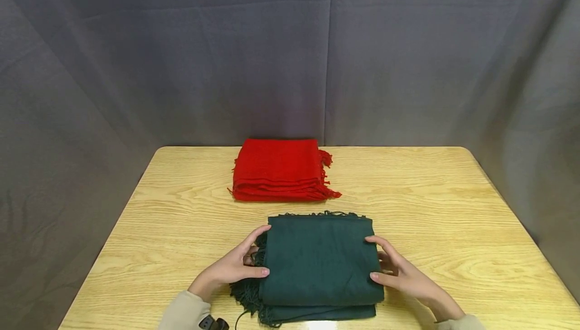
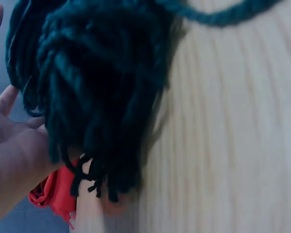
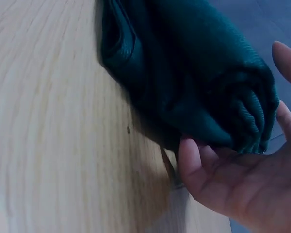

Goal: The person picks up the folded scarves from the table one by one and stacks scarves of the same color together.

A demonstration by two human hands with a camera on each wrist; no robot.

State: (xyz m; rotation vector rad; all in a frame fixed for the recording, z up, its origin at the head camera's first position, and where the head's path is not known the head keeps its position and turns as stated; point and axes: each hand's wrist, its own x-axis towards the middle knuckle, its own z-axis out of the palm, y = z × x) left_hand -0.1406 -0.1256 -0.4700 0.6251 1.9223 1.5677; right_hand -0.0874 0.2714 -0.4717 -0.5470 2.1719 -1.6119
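Note:
A dark green fringed scarf (image 1: 321, 262), folded into a thick rectangle, lies near the table's front. My left hand (image 1: 235, 265) holds its left side, thumb and forefinger at the top edge, the other fingers lower among the tassels. In the left wrist view the hanging fringe (image 2: 97, 92) hides part of that hand. On the opposite side my right hand (image 1: 401, 272) grips the folded edge, with thumb and forefinger on top. The right wrist view shows other fingers (image 3: 190, 162) tucked at the underside of the rolled layers.
A red fringed scarf (image 1: 278, 166), folded as well, lies farther back on the wooden table (image 1: 430, 184), left of its middle. Grey curtain (image 1: 254, 68) hangs behind the table and along both sides. One green strand trails off the front left corner.

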